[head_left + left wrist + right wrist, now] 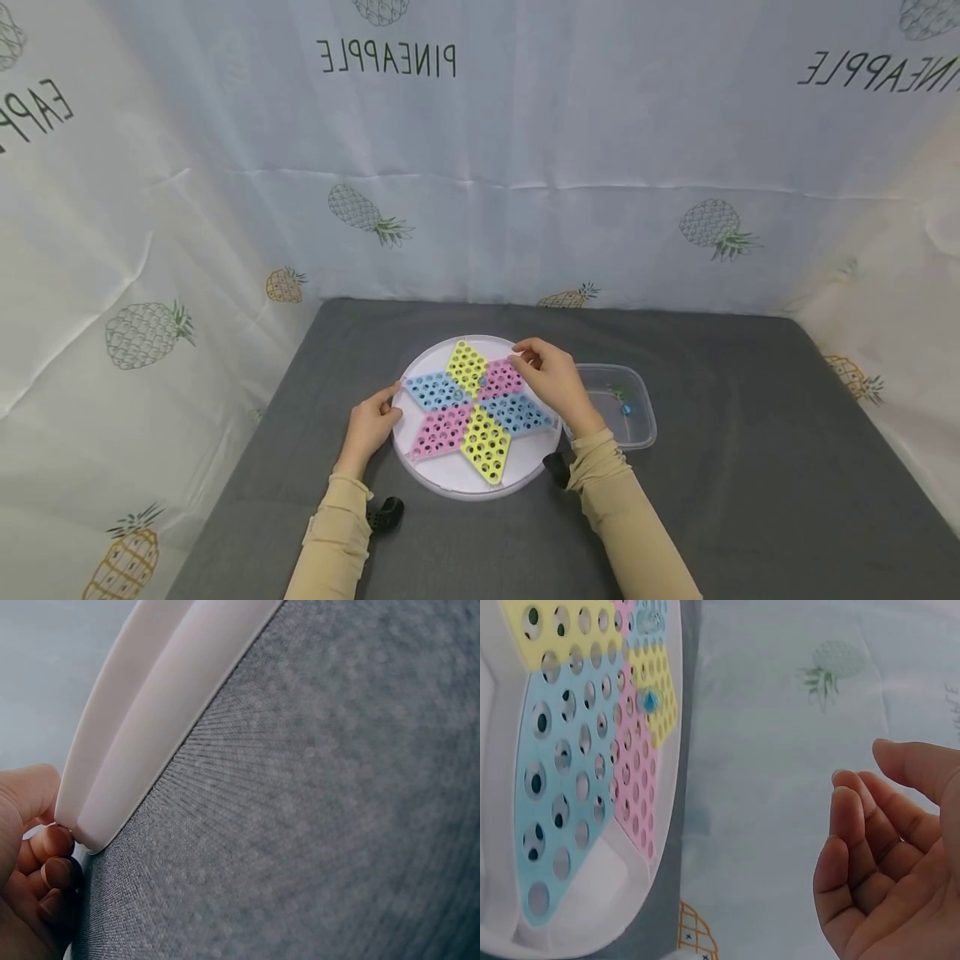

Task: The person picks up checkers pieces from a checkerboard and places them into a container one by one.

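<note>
A round white Chinese checkers board (408, 433) with a yellow, pink and blue star of holes lies on the dark table. My left hand (371, 423) pinches its left rim, thumb above and fingers curled under the edge in the left wrist view (34, 847). Over the pink point at the upper right hovers my right hand (553, 379), fingers loosely bent. Between that thumb and fingers (840, 832) nothing shows in the right wrist view. A blue-cored marble (649, 700) and a clear marble (649, 621) sit on the board near its middle.
A clear plastic container (647, 417) stands just right of the board, partly behind my right forearm, with a blue marble (626, 409) and small green ones inside. A pineapple-print curtain (480, 225) hangs behind and beside the grey-covered table (720, 467).
</note>
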The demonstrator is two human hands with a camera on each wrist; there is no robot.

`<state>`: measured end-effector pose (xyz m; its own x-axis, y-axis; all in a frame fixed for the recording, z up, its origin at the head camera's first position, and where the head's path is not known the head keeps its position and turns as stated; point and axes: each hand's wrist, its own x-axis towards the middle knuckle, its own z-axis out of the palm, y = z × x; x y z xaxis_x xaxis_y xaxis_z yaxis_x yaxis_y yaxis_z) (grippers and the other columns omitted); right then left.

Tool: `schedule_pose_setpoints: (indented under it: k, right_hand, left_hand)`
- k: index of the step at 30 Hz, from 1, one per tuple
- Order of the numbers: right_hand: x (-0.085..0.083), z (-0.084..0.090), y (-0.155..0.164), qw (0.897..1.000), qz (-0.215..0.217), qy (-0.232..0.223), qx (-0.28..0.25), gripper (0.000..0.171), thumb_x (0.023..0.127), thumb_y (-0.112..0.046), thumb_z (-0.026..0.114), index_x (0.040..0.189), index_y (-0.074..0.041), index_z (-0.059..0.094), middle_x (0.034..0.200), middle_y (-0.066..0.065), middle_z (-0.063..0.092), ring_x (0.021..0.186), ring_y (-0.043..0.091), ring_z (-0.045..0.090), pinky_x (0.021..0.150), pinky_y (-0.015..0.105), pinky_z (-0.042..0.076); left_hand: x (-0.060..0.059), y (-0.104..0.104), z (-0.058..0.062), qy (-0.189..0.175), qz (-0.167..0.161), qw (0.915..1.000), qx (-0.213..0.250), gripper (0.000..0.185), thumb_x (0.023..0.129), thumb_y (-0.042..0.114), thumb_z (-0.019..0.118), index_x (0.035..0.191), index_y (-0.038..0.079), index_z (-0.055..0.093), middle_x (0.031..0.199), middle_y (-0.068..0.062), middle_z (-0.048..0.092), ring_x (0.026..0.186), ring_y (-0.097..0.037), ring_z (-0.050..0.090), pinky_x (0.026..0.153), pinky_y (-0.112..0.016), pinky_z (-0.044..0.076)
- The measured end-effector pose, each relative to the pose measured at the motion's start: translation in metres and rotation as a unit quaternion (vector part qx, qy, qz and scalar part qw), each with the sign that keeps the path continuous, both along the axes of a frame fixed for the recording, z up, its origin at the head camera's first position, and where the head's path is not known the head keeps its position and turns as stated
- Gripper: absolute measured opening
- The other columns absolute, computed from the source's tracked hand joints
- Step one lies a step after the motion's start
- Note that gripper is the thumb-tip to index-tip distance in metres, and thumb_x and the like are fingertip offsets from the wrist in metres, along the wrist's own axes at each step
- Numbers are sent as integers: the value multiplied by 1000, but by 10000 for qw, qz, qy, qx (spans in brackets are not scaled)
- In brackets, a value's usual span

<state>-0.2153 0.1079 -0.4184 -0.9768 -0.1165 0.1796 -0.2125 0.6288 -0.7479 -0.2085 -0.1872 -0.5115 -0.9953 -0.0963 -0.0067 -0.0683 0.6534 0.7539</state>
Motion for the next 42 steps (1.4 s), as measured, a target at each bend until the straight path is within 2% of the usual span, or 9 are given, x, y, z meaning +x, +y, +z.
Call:
schedule_pose_setpoints:
  k: [9,17,29,37,42]
  right_hand:
    - [-10,-11,-20,9999,14,-153,-50,27,88,-28,60,108,-10,65,90,4,62,77,16,56,64,28,45]
    - [-17,-22,-34,9997,43,-219,115,28,88,-27,60,108,-9,65,92,5,63,79,16,57,66,29,46]
    - [-21,-40,-45,9992,226,0,334,25,86,-22,60,101,-4,65,84,6,64,71,16,56,64,31,45]
    - [-25,-47,-48,9973,172,-565,433,22,86,-19,61,102,-4,65,85,7,64,66,14,53,63,27,44]
    - [-28,-52,-49,9955,126,-703,622,22,87,-19,60,102,-5,66,86,7,64,69,14,54,66,28,45]
  left_hand:
    - [0,0,-1,-50,53,10000,36,50,81,10,55,131,8,54,63,0,38,55,-12,34,50,-24,29]
    - [-1,0,-3,-41,66,10000,-13,50,81,9,55,131,7,54,63,0,38,55,-11,34,49,-23,29]
    - [0,2,-2,-96,72,9999,-7,50,82,10,55,131,7,54,62,0,37,54,-11,34,49,-23,30]
    - [1,1,-2,-51,76,10000,7,49,81,10,55,131,8,54,60,0,36,53,-11,33,50,-23,30]
    - [-1,0,-3,-69,71,10000,3,50,82,9,55,131,7,54,61,0,37,55,-12,34,50,-24,30]
